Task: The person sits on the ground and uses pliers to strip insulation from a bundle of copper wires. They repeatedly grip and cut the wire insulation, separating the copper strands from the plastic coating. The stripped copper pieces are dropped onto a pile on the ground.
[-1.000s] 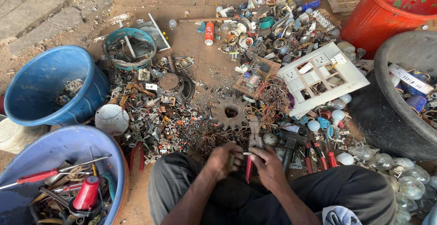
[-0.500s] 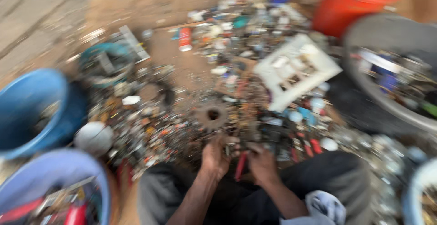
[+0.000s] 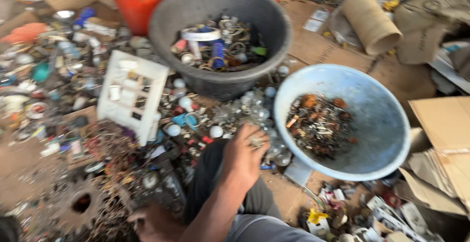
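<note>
The right hand reaches forward over the person's knee, fingers curled down onto a cluster of clear glass bulbs; whether it grips one cannot be told through the blur. The left hand lies low at the near edge, resting among rusty scrap; its fingers are partly hidden, so its grip cannot be told either. Just left of it lies a rusty toothed gear. Right of the right hand, a light blue basin tilts toward the person and holds a heap of small rusty metal bits. Beyond the bulbs stands a dark grey tub filled with rings, tape rolls and tubes. To the far left lies a white plastic frame, with an orange bucket behind it. Torn cardboard lies at the right.
</note>
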